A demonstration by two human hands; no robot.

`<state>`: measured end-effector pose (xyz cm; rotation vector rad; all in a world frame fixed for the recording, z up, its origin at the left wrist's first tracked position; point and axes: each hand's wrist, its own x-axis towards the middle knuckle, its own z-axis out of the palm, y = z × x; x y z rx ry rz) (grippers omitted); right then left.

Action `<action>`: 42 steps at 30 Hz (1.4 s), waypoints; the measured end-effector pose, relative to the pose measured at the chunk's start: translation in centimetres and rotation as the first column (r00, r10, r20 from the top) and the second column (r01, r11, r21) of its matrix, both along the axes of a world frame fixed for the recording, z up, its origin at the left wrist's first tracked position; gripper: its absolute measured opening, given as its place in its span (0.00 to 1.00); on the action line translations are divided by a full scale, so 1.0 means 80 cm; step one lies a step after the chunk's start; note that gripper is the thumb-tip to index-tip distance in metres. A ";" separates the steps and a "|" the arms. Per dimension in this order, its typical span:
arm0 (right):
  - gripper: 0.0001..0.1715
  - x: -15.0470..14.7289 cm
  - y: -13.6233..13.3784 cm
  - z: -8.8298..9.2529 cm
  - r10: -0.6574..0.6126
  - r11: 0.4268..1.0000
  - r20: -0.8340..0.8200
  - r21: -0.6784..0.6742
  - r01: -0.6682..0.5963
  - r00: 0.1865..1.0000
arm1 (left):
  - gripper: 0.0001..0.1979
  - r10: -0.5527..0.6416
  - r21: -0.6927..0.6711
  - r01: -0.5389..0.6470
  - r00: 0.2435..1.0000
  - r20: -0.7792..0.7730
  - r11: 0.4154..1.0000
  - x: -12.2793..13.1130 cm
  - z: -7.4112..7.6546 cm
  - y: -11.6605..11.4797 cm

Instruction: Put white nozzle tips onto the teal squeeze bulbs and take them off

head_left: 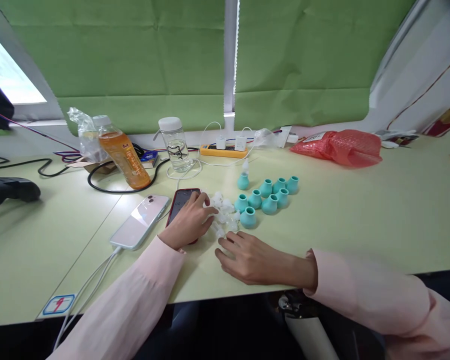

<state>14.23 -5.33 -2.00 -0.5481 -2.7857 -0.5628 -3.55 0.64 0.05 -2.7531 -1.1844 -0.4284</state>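
Observation:
My left hand (193, 219) lies over a dark phone in a red case (179, 201), its fingertips at the left side of a pile of translucent white pieces (225, 209). What those fingers hold, if anything, is too small to tell. Just below the pile, my right hand (243, 255) rests on the table with its fingers apart and nothing held. Several turquoise pots with open tops, such as the nearest one (248, 218), stand right of the pile. Behind them is a turquoise pot (243, 182) with a translucent piece (245, 166) upright in its top.
A pale phone (140, 222) with white cables lies at the left. Farther back are an orange drink bottle (124, 157), a clear lidded bottle (175, 146), a yellow power strip (224, 151) and a red plastic bag (339, 147). A black device (11, 192) is at the left edge.

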 end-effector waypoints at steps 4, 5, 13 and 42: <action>0.10 -0.002 0.002 -0.017 -0.050 0.998 0.051 -0.026 0.052 0.997 | 0.12 -0.028 -0.012 0.028 1.000 -0.003 1.000 0.001 -0.002 0.001; 0.10 -0.001 0.003 -0.018 -0.069 0.997 0.043 -0.030 0.070 0.997 | 0.13 -0.034 -0.022 0.034 0.999 -0.002 0.999 0.002 -0.001 0.001; 0.07 0.008 0.006 -0.023 -0.129 0.988 -0.014 -0.087 0.127 0.992 | 0.15 -0.046 0.039 0.047 0.998 -0.037 0.998 0.018 -0.010 -0.009; 0.12 0.025 0.004 -0.026 -0.098 0.955 -0.667 -0.272 -0.120 0.738 | 0.11 0.167 0.131 -0.160 0.985 -0.052 0.978 0.040 -0.037 -0.008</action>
